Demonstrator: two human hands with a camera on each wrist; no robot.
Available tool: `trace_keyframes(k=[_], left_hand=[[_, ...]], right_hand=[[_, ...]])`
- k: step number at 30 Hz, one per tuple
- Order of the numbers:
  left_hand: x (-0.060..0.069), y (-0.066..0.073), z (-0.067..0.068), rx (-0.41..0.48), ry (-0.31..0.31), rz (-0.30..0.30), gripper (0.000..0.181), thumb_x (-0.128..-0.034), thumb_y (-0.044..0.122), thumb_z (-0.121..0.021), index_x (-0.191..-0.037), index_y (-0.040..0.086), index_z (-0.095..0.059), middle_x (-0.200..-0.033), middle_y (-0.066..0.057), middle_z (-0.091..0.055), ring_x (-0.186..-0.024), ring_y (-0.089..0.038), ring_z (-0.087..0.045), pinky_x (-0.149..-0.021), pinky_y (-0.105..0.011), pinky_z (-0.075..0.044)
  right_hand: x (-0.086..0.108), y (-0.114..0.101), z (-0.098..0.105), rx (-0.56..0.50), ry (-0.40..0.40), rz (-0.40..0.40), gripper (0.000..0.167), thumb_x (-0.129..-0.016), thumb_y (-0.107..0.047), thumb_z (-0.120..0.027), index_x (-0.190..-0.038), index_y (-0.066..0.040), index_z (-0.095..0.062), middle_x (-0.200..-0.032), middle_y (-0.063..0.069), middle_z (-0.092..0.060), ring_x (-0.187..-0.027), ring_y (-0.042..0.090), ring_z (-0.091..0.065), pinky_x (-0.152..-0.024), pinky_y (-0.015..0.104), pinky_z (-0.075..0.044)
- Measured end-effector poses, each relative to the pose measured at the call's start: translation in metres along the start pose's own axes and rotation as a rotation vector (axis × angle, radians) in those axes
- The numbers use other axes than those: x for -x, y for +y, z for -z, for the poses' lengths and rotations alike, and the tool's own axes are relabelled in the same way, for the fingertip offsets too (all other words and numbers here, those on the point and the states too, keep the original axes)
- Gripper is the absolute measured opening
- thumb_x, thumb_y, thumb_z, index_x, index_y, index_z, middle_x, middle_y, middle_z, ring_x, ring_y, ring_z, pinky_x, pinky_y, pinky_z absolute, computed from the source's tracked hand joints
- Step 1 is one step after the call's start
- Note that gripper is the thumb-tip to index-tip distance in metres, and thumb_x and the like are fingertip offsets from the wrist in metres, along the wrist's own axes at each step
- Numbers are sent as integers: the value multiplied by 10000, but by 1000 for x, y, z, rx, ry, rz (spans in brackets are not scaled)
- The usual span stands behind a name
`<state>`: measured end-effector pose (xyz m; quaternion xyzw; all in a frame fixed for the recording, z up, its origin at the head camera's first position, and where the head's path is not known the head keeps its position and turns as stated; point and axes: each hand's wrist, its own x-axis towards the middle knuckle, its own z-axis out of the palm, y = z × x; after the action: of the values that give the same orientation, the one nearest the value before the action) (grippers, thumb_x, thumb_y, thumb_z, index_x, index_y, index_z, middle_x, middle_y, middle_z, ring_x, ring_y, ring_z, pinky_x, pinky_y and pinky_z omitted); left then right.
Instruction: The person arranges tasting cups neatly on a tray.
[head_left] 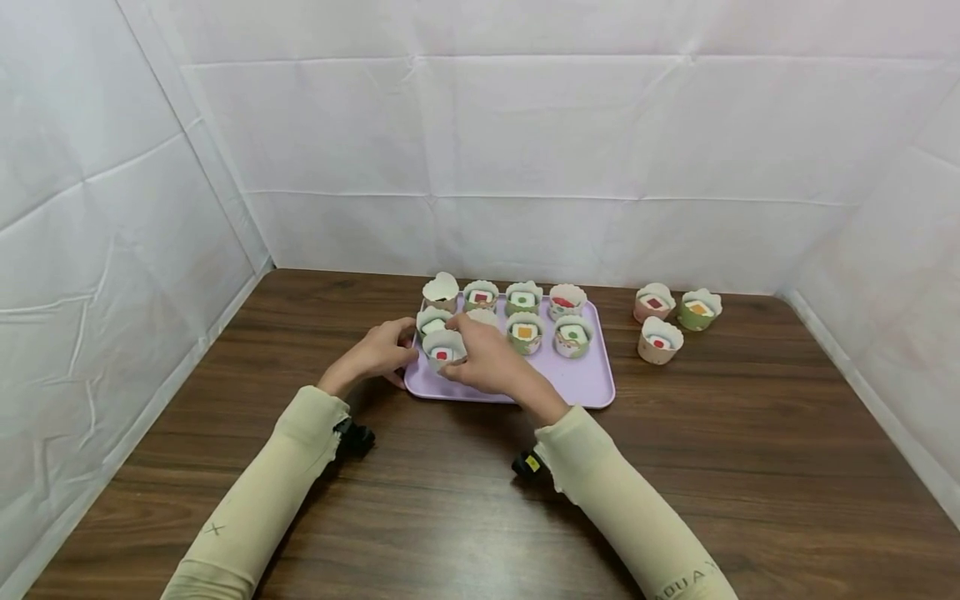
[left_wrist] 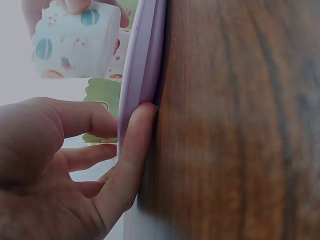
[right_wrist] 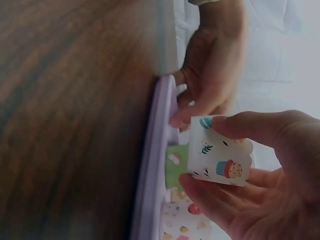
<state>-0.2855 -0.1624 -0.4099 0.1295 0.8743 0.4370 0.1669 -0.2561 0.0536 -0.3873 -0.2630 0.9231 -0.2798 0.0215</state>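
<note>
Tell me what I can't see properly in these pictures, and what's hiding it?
Head view: what's inside the pale cup behind the right hand; that hand blocks it.
Head view: any words on the yellow label near the right sleeve; too small to read.
Right wrist view: the rest of the lowest patterned cup; the bottom edge cuts it off.

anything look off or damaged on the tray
The round, pale-rimmed paper cup at the lavender plastic tray's back left corner looks odd: its rim rises in a tall peak, as if bent or tilted; I can't tell which.
</note>
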Motion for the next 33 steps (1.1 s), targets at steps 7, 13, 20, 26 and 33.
trace_keyframes(k=[7, 13, 20, 26, 33], left_hand=[[1, 1, 0, -10, 0, -6, 525, -984, 41, -533, -1495, -3, -421, -1029, -167, -518, -807, -236, -651, -612, -368, -680], [1, 1, 0, -1, -1, -8, 516, -988, 40, -536, -1492, -1, -430, -1039, -174, -519, -805, -255, -656, -621, -391, -682], [2, 2, 0, -11, -1, -7, 518, -981, 39, -539, -1486, 4, -430, -1002, -156, -506, -761, -238, -648, -606, -381, -679], [2, 3, -1, -27, 7, -11, 478, -978, 41, -532, -1449, 8, -456, -1002, -162, -508, -736, -240, -648, -592, -362, -674], [0, 2, -1, -20, 6, -3, 490, -985, 51, -541, -1463, 8, -447, -1008, -159, -505, -750, -233, -643, -594, -359, -675]], right_hand=[[1, -2, -10, 7, 12, -1, 560, -875, -205, -794, -1365, -88, -549, -1256, 145, -649, -1082, 260, -611, -956, 433, -574], [1, -1, -18, 1, -5, -10, 524, -890, -161, -757, -1369, -117, -548, -1291, 137, -649, -1138, 268, -607, -996, 448, -553], [-1, 2, -21, -8, -14, -7, 647, -894, -136, -764, -1461, -76, -458, -1386, 157, -616, -1158, 288, -602, -1014, 464, -545], [-2, 3, -22, -32, -19, -20, 784, -877, -131, -779, -1525, -45, -347, -1356, 209, -612, -1151, 311, -600, -1017, 484, -545], [0, 2, -22, -38, -15, -23, 770, -876, -113, -767, -1522, -52, -351, -1207, 159, -649, -952, 244, -590, -907, 414, -556]])
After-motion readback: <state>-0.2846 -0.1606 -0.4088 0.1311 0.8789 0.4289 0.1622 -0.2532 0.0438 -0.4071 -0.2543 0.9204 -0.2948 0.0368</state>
